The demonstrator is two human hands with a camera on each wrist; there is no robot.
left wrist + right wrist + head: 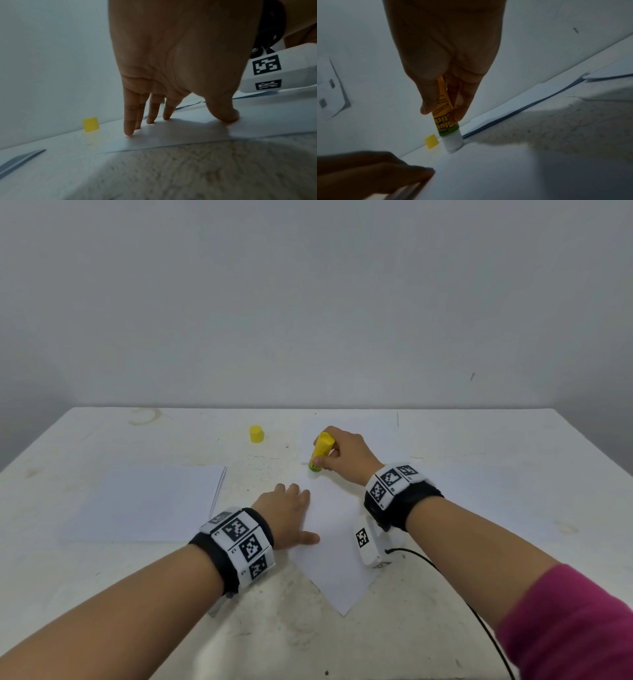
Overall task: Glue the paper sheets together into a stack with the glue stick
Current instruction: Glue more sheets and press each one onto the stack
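R hand grips yellow glue stick, label reads "Glue Stick", tip down on sheet. L hand flat, fingers straight, pressing sheet. Cap on counter, apart.

A plain grey-white wall rose directly behind the table, bare except for one small dark mark above the table's far right part. The table was the only furniture in sight: a whitish top, worn and speckled with grime (its near part looked rough and mottled from the wrist cameras), with a faint brownish ring stain near its far left corner and a paler ring toward its right edge. Soft, even light fell over the table, the wall growing dimmer toward its upper corners.
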